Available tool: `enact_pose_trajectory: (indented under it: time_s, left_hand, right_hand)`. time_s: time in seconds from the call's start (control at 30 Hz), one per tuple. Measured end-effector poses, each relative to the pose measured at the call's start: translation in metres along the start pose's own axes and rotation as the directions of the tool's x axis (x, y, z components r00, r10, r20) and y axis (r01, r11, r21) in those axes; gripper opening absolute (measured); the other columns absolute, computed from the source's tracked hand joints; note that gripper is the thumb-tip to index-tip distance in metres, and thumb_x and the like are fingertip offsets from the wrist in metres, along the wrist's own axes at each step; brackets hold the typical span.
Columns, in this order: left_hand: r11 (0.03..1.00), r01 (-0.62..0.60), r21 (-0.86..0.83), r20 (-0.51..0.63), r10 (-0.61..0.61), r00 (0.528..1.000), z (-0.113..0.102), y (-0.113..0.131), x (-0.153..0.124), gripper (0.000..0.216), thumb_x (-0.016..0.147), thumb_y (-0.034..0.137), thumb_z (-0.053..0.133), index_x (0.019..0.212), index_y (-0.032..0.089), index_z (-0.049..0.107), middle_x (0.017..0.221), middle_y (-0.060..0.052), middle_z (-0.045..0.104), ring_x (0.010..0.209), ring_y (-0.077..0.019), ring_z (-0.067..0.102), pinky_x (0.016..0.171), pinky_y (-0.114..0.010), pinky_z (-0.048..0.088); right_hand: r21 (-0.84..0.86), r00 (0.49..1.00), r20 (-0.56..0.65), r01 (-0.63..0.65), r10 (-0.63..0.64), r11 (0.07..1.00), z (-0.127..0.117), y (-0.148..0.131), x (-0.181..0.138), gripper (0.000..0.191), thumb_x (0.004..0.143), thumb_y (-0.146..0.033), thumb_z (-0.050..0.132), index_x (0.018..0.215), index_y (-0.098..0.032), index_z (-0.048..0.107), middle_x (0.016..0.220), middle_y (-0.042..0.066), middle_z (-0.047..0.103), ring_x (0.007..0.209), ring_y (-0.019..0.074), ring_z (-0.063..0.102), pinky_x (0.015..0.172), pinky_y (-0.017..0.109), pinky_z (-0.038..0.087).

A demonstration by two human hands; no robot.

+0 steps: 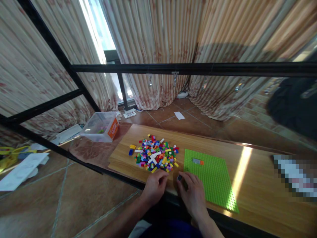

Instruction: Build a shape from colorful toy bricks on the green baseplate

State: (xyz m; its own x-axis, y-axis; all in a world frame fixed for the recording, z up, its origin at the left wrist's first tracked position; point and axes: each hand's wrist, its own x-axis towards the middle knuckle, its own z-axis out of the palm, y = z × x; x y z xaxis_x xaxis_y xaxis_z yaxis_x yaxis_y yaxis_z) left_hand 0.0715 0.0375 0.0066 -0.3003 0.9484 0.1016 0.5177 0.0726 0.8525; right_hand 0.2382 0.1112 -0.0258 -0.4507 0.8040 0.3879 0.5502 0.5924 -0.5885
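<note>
My left hand (pixel 155 187) is at the front edge of the pile of small coloured building bricks (pixel 156 154). Its fingers are curled and pressed together; whatever may be between them is hidden. Between the thumb and forefinger of my right hand (pixel 192 191) is a small dark grey toy brick (pixel 179 178). That hand rests by the near left side of a green studded baseplate (pixel 210 177). On the plate, toward its far left, a short row of grey bricks (pixel 196 161) ends in an orange brick (pixel 202 162).
The wooden table (pixel 247 172) runs to the right, where a blurred-out item (pixel 296 175) lies. A clear plastic box (pixel 99 127) with an orange label stands beyond the table's left end. A black metal bar (pixel 148 68) crosses ahead of the curtains (pixel 158 33).
</note>
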Motion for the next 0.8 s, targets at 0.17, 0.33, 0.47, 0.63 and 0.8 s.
enact_pose_trajectory:
  time_s: [0.17, 0.33, 0.47, 0.63, 0.8]
  left_hand:
    - [0.986, -0.153, 0.068, 0.012, 0.153, 0.988, 0.008, 0.010, 0.013, 0.027, 0.088, 0.011, 0.049, 0.109, 0.020, 0.064, 0.108, -0.007, 0.066, 0.104, -0.0180, 0.061, 0.093, -0.032, 0.050]
    - [0.893, -0.273, 0.357, 0.081, 0.261, 0.962, 0.017, 0.024, 0.039, 0.036, 0.087, 0.013, 0.053, 0.122, 0.020, 0.058, 0.127, -0.008, 0.057, 0.116, -0.0219, 0.054, 0.101, -0.038, 0.047]
    - [0.769, -0.305, 0.562, 0.182, 0.245, 0.952, 0.025, 0.024, 0.056, 0.028, 0.086, 0.010, 0.050, 0.111, 0.016, 0.063, 0.118, -0.008, 0.061, 0.106, -0.0245, 0.056, 0.093, -0.041, 0.049]
    - [0.668, -0.335, 0.664, 0.217, 0.256, 0.942, 0.028, 0.015, 0.065, 0.024, 0.087, 0.005, 0.047, 0.095, 0.017, 0.065, 0.101, -0.006, 0.065, 0.095, -0.0229, 0.056, 0.084, -0.036, 0.050]
    - [0.635, -0.368, 0.679, 0.165, 0.357, 0.919, 0.025, 0.010, 0.069, 0.022, 0.090, 0.010, 0.046, 0.097, 0.016, 0.065, 0.093, -0.007, 0.065, 0.091, -0.0233, 0.059, 0.081, -0.038, 0.051]
  right_hand:
    - [0.367, 0.950, 0.023, -0.297, 0.311, 0.882, -0.014, -0.005, -0.010, 0.031, 0.082, -0.042, 0.066, 0.106, -0.024, 0.071, 0.111, 0.010, 0.069, 0.103, 0.0265, 0.061, 0.092, 0.046, 0.047]
    - [0.807, 0.659, 0.390, -0.580, 0.643, 0.106, -0.044, -0.019, -0.013, 0.044, 0.068, -0.047, 0.079, 0.102, -0.020, 0.072, 0.099, 0.008, 0.074, 0.080, 0.0209, 0.069, 0.075, 0.036, 0.055]
    - [0.791, 0.559, 0.592, -0.542, 0.580, -0.284, -0.064, -0.021, -0.022, 0.050, 0.059, -0.043, 0.086, 0.099, -0.016, 0.073, 0.089, 0.009, 0.076, 0.076, 0.0198, 0.071, 0.066, 0.029, 0.055]
    - [0.753, 0.522, 0.654, -0.524, 0.548, -0.399, -0.064, -0.013, -0.045, 0.048, 0.063, -0.041, 0.086, 0.100, -0.013, 0.072, 0.089, 0.010, 0.075, 0.075, 0.0167, 0.071, 0.066, 0.026, 0.055]
    - [0.749, 0.547, 0.659, -0.540, 0.516, -0.385, -0.051, -0.007, -0.059, 0.051, 0.067, -0.049, 0.082, 0.102, -0.014, 0.070, 0.069, 0.002, 0.069, 0.054, 0.0103, 0.063, 0.049, 0.020, 0.047]
